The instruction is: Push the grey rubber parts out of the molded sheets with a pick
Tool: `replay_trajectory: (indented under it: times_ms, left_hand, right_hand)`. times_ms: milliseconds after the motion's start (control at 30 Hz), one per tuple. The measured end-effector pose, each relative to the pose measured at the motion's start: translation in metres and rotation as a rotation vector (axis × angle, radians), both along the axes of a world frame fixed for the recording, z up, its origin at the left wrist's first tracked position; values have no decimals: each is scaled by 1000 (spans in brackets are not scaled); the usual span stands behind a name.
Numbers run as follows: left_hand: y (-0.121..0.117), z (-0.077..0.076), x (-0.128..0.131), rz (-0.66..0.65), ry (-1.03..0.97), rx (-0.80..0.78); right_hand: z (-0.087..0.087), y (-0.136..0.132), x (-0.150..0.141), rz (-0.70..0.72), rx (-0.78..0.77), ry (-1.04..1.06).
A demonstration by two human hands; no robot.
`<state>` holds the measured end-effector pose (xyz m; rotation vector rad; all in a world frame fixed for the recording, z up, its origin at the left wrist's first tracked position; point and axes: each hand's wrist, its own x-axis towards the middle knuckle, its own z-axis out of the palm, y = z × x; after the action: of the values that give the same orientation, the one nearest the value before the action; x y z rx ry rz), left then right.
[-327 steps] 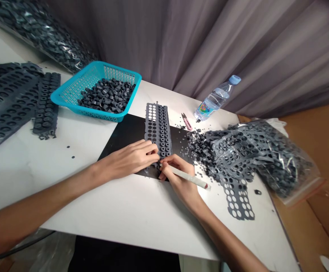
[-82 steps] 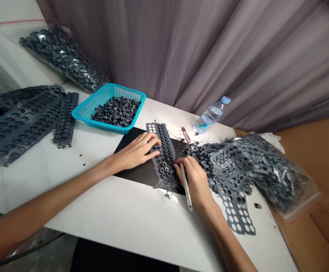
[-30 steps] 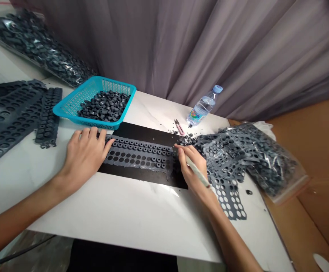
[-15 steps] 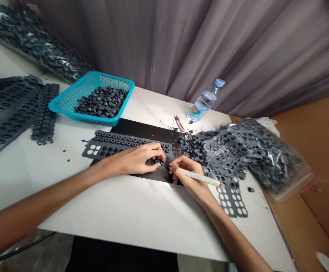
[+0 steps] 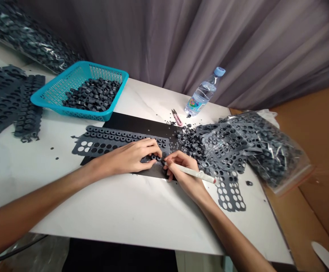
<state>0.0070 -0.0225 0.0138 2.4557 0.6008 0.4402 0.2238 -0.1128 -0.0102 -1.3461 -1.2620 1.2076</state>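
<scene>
A grey rubber strip (image 5: pixel 110 138) with rows of rings and punched-out holes lies crosswise over a black mat (image 5: pixel 141 124) on the white table. My left hand (image 5: pixel 133 156) presses down on the strip's right end, fingers curled over the rings. My right hand (image 5: pixel 183 172) grips a thin white stick-like tool (image 5: pixel 198 174) like a pen, its tip set at the strip's end beside my left fingertips.
A teal basket (image 5: pixel 56 94) of loose dark rings sits at the back left. A heap of punched sheets and loose rings (image 5: pixel 223 147) and a clear bag (image 5: pixel 277 158) lie to the right. A water bottle (image 5: pixel 202 92), small pink snips (image 5: pixel 177 118), more rubber sheets (image 5: pixel 0 102) far left.
The strip was turned from lengthwise to crosswise and slid left. My left hand came from its left end to its right end; my right hand brought the tool tip there.
</scene>
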Motion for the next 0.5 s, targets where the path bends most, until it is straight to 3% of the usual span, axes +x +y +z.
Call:
replay_trajectory:
  times_ms: [500]
  left_hand:
    - [-3,3,4,-1,30,147]
  right_hand:
    - [2,0,-2,4,-5,-28]
